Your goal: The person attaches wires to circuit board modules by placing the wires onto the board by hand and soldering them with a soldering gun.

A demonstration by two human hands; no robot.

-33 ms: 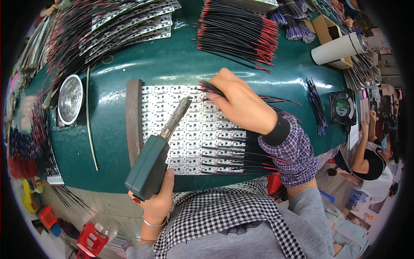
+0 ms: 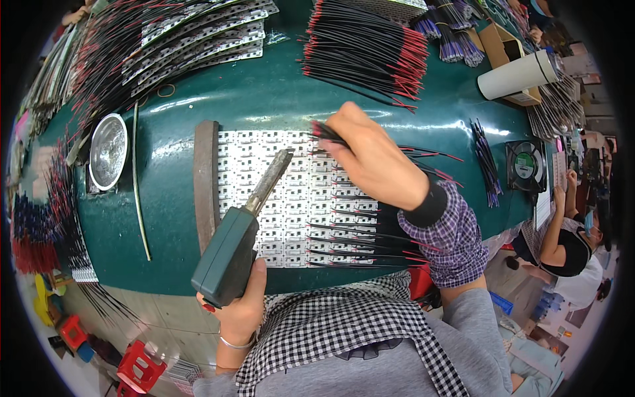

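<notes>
My left hand [image 2: 243, 303] is closed round the handle of a dark green soldering gun [image 2: 226, 255]. Its metal barrel slants up and right over a panel of white circuit boards [image 2: 264, 169], ending near the panel's middle. Above the panel's upper right part, my right hand [image 2: 370, 155] grips a bunch of black wires [image 2: 325, 132] with red tips poking out past the fingers. Other black wires [image 2: 344, 248] lie along the panel's right side. A brown bar [image 2: 206, 178] lies against its left edge.
A round metal dish [image 2: 108, 153] and a thin rod [image 2: 137, 192] lie left on the green table. Stacked boards with wires [image 2: 198, 46] and a wire pile [image 2: 364, 49] stand at the back. Right are a white cylinder [image 2: 516, 75], a fan [image 2: 526, 165] and another person [image 2: 569, 245].
My right hand has shifted slightly to the right with the bunch of wires. My left hand and the soldering gun have hardly moved.
</notes>
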